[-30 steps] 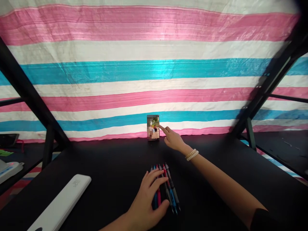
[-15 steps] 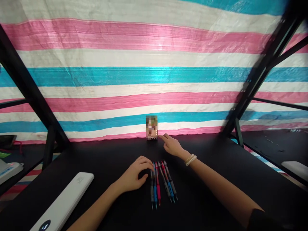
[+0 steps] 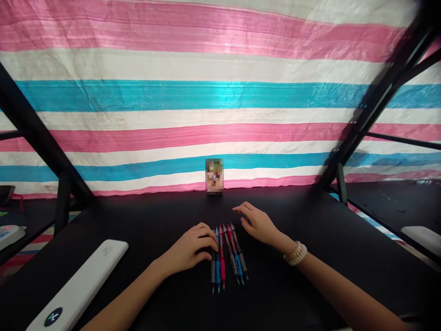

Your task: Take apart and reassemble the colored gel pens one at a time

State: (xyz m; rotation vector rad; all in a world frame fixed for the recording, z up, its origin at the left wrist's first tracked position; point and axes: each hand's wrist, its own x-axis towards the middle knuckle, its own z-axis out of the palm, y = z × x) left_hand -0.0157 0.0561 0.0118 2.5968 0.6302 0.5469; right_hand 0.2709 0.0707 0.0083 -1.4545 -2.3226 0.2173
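Several click pens lie side by side on the black tabletop, in a left group [image 3: 217, 266] and a right group [image 3: 235, 257], their tips toward me. Grey, blue and pink-red grips show on them. My left hand [image 3: 193, 246] rests at the left group, fingers curved and thumb apart, with the fingertips at the leftmost pen's upper half; whether they press on it I cannot tell. Above the tabletop, just right of the pens' far ends, my right hand [image 3: 257, 224] is open and holds nothing. A beaded bracelet [image 3: 295, 253] circles that wrist.
A small upright phone-like screen [image 3: 214, 177], its picture blurred out, stands at the table's back edge against a striped sheet [image 3: 172, 99]. To the left lies a long white device [image 3: 86, 280] with a round dark display. Black frame bars [image 3: 370, 110] slant up on both sides.
My right hand has drawn back from the phone-like screen toward me and the pens' far ends. My left hand stays by the pens. The whole view has shifted slightly.
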